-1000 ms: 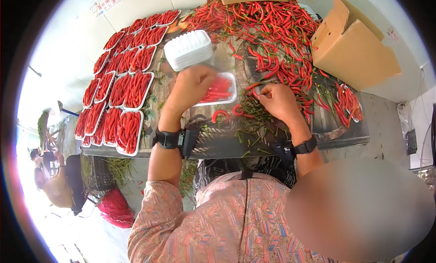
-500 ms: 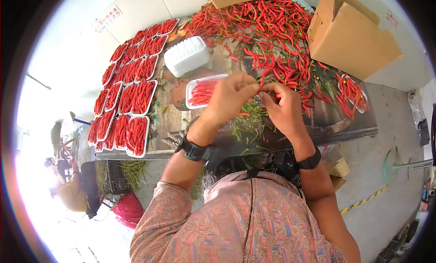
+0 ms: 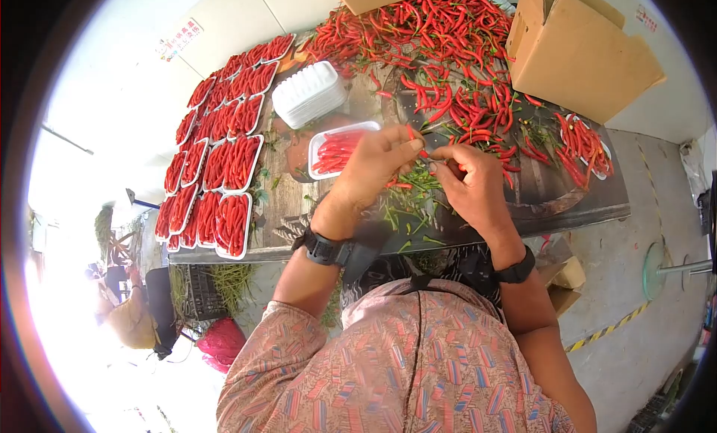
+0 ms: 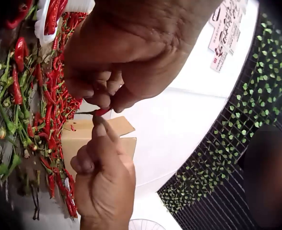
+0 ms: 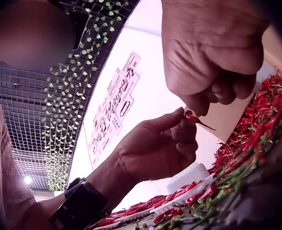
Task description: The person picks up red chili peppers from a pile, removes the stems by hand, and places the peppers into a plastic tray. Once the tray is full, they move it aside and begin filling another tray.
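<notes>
In the head view my left hand [image 3: 366,171] pinches a red chili pepper [image 3: 423,153] between thumb and fingers. My right hand [image 3: 478,180] meets it at the pepper's other end, thumb and forefinger pinching there. The left wrist view shows both hands' fingertips together on the chili, its thin dark stem poking out to the side. Just left of the hands lies a white foam tray [image 3: 317,171] partly filled with chilies. Below the fingers, plucked green stems [image 3: 407,209] are scattered on the table.
Filled chili trays [image 3: 239,164] stand in rows at the left. A stack of white empty trays [image 3: 310,93] sits behind the working tray. A large chili heap [image 3: 418,29] covers the back, beside a cardboard box [image 3: 582,67]. Another chili-laden tray [image 3: 601,171] lies at the right edge.
My left hand has moved from over the foam tray rightward to meet the right hand at a chili. Since half a second ago, both hands stay together with only small finger movement.
</notes>
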Motion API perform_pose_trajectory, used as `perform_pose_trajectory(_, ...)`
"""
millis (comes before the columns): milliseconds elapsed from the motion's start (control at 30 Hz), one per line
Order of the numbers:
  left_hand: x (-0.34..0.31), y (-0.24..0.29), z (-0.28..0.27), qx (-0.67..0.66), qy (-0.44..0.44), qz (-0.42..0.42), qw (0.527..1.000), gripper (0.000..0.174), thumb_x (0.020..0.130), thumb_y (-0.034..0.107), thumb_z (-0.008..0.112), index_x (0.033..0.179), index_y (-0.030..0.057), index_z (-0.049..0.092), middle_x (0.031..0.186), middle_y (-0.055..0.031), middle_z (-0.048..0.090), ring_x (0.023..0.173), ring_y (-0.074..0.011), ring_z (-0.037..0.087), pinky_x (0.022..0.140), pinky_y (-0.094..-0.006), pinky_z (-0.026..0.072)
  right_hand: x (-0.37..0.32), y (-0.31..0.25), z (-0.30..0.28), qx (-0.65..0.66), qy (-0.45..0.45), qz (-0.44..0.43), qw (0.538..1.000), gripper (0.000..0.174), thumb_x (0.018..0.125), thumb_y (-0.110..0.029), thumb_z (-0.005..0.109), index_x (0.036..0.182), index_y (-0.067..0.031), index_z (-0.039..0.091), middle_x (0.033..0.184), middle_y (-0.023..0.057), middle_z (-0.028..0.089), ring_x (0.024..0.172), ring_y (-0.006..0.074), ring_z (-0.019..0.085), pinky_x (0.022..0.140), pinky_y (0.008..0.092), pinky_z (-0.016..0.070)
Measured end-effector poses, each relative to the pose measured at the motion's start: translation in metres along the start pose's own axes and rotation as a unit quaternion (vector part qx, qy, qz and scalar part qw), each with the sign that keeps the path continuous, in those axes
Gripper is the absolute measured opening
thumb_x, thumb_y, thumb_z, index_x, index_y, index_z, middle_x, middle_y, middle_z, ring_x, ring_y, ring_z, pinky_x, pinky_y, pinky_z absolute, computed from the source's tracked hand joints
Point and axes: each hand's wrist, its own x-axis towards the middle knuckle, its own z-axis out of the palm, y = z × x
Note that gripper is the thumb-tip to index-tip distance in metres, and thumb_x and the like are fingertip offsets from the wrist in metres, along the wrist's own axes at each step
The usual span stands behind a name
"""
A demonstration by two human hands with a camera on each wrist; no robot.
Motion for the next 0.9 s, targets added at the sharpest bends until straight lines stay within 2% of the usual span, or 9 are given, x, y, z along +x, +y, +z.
perform_pose_trajectory(267, 0.000, -0.011, -0.003, -0.098, -0.049, -0.024, 0.994, 0.020, 0.093, 0.022, 0.057, 0.099, 0.0036, 0.060, 0.071, 0.0041, 0.052, 0.062, -0.0027, 0.045, 0.051, -0.0179, 0.0319, -0.001, 0.004, 0.003, -0.029, 0.004, -0.030, 0.999, 0.013, 0.077, 0.001, 0.066, 0.090, 0.0020, 0.064, 0.069, 0.0080, 0.061, 0.058, 0.0091, 0.053, 0.054, 0.0249, 0.0425)
perform_pose_trajectory(400, -0.002, -0.010, 0.000, -0.119, -0.059, 0.001, 0.991, 0.019, 0.093, 0.021, 0.057, 0.099, 0.0032, 0.061, 0.072, 0.0049, 0.052, 0.063, -0.0036, 0.047, 0.054, -0.0182, 0.0358, -0.002, 0.002, 0.004, -0.014, -0.007, -0.009, 1.000, 0.012, 0.078, 0.001, 0.066, 0.089, 0.0028, 0.063, 0.072, 0.0096, 0.063, 0.058, 0.0108, 0.054, 0.055, 0.0255, 0.0432)
perform_pose_trajectory(467, -0.007, -0.006, 0.007, -0.016, -0.011, 0.010, 1.000, 0.020, 0.091, 0.020, 0.058, 0.104, 0.0047, 0.063, 0.080, 0.0024, 0.059, 0.064, -0.0036, 0.048, 0.056, -0.0176, 0.0364, -0.004, 0.006, 0.009, -0.038, 0.004, -0.010, 0.999, 0.011, 0.078, 0.000, 0.065, 0.088, 0.0033, 0.062, 0.074, 0.0111, 0.064, 0.057, 0.0121, 0.055, 0.055, 0.0260, 0.0435)
perform_pose_trajectory(533, -0.010, -0.004, 0.016, 0.034, 0.038, 0.024, 0.998, 0.017, 0.088, 0.017, 0.059, 0.099, 0.0047, 0.064, 0.081, 0.0007, 0.058, 0.065, -0.0050, 0.049, 0.057, -0.0189, 0.0381, -0.005, 0.009, 0.013, -0.007, 0.017, -0.001, 1.000, 0.011, 0.078, -0.005, 0.066, 0.088, -0.0007, 0.064, 0.069, 0.0120, 0.064, 0.056, 0.0185, 0.060, 0.052, 0.0296, 0.0432)
perform_pose_trajectory(600, -0.013, -0.006, 0.023, 0.207, 0.097, 0.176, 0.957, 0.015, 0.087, 0.013, 0.059, 0.096, 0.0022, 0.064, 0.083, -0.0008, 0.059, 0.067, -0.0066, 0.052, 0.060, -0.0216, 0.0419, -0.005, 0.010, 0.014, 0.059, 0.006, 0.134, 0.989, 0.009, 0.080, -0.005, 0.064, 0.086, 0.0011, 0.064, 0.064, 0.0054, 0.061, 0.054, 0.0074, 0.051, 0.049, 0.0249, 0.0386)
perform_pose_trajectory(633, -0.015, -0.004, 0.024, 0.261, 0.106, 0.205, 0.937, 0.014, 0.085, 0.010, 0.061, 0.096, 0.0013, 0.063, 0.086, -0.0026, 0.060, 0.070, -0.0075, 0.054, 0.063, -0.0235, 0.0456, -0.005, 0.008, 0.015, 0.093, 0.015, 0.146, 0.985, 0.009, 0.081, -0.007, 0.065, 0.082, 0.0019, 0.063, 0.060, -0.0009, 0.055, 0.055, 0.0024, 0.044, 0.048, 0.0218, 0.0346)
perform_pose_trajectory(667, -0.016, -0.001, 0.022, 0.261, 0.110, 0.205, 0.937, 0.014, 0.085, 0.010, 0.061, 0.096, 0.0013, 0.063, 0.086, -0.0026, 0.060, 0.070, -0.0075, 0.054, 0.063, -0.0235, 0.0456, -0.003, 0.009, 0.015, 0.093, 0.012, 0.144, 0.985, 0.009, 0.081, -0.007, 0.065, 0.082, 0.0019, 0.063, 0.060, -0.0009, 0.055, 0.055, 0.0024, 0.044, 0.048, 0.0218, 0.0346)
perform_pose_trajectory(733, -0.016, 0.003, 0.016, 0.241, 0.139, 0.207, 0.938, 0.017, 0.080, 0.004, 0.064, 0.096, -0.0010, 0.064, 0.081, -0.0109, 0.059, 0.073, -0.0167, 0.055, 0.065, -0.0309, 0.0450, -0.003, 0.014, 0.014, 0.067, -0.020, 0.176, 0.982, 0.011, 0.079, -0.009, 0.066, 0.080, 0.0017, 0.063, 0.058, -0.0025, 0.052, 0.054, 0.0034, 0.045, 0.049, 0.0227, 0.0361)
perform_pose_trajectory(900, -0.018, 0.033, -0.046, 0.204, 0.229, 0.146, 0.940, 0.022, 0.079, 0.007, 0.066, 0.099, -0.0007, 0.062, 0.079, -0.0046, 0.060, 0.070, -0.0116, 0.055, 0.063, -0.0263, 0.0461, -0.002, 0.014, 0.011, 0.016, -0.044, 0.170, 0.984, 0.013, 0.078, -0.011, 0.067, 0.080, 0.0012, 0.064, 0.058, -0.0011, 0.053, 0.054, 0.0037, 0.046, 0.050, 0.0233, 0.0384)
